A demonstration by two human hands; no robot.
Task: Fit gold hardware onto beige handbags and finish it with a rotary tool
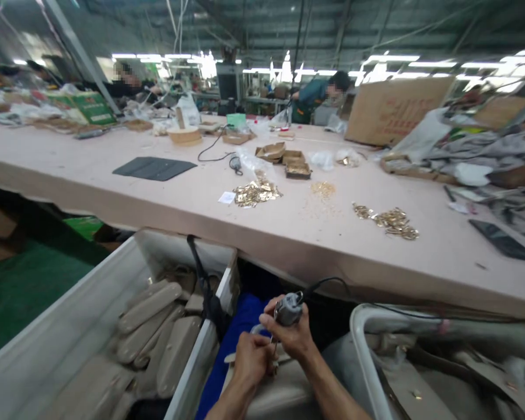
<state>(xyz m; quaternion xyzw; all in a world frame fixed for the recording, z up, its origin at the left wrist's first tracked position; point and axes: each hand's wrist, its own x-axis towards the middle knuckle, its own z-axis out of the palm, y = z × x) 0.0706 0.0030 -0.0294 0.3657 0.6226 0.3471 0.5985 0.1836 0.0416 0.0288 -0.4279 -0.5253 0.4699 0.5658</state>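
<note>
My right hand [295,335] is wrapped round a grey electric screwdriver [289,309], which points down with its cord leaving the top. Its thin bit runs down beside the fingers of my left hand [252,357]. Those fingers are closed at the edge of a beige bag [282,388] lying on my lap. Whatever small part sits under the bit is hidden by my fingers. Blue cloth [227,356] covers my leg to the left of the bag.
A white bin [87,291] of beige bags [151,309] stands at left, another white bin [362,326] at right. On the long table [192,204] lie gold metal pieces [258,192], more pieces [396,223], small boxes [297,169] and a dark mat [154,168]. People work beyond.
</note>
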